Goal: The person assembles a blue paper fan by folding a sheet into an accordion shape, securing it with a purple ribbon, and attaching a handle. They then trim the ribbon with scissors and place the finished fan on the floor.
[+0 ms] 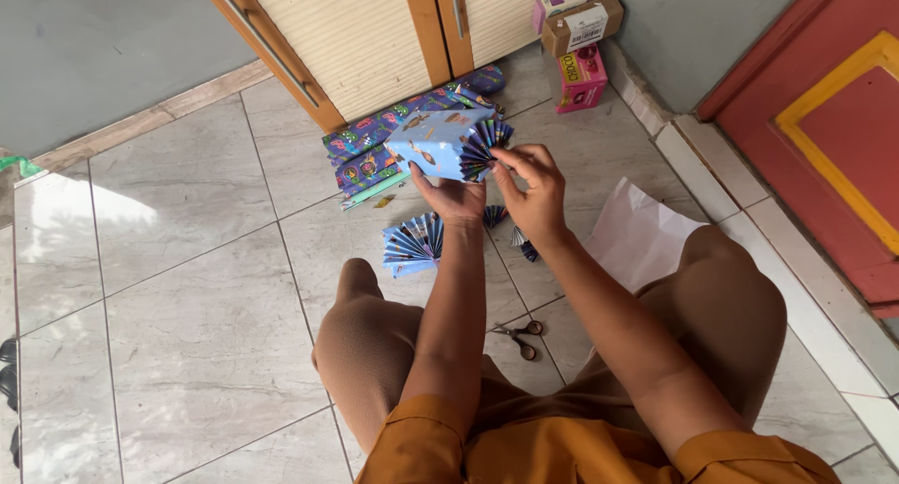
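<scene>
Box (433,145) in blue wrap tilts, long axis left-right, held by left hand (453,198); right hand (534,189) pinches its paper fan (484,145) above scissors (520,337)

I see a light-blue wrapped box (436,144) held tilted above the floor, a pleated paper fan (484,144) at its right end.

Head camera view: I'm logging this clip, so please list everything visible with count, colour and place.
wrapped box: one, light blue patterned, held up in both hands
fan on box: one, pleated blue, at box's right side
loose fan: one, blue, on tile left of the forearms
wrapping paper rolls: several, dark blue patterned, by cabinet
scissors: one, dark, between knees
white sheet: one, beside right knee
cartons: three, pink and brown, in corner
left hand: under box
right hand: at fan on box
</scene>
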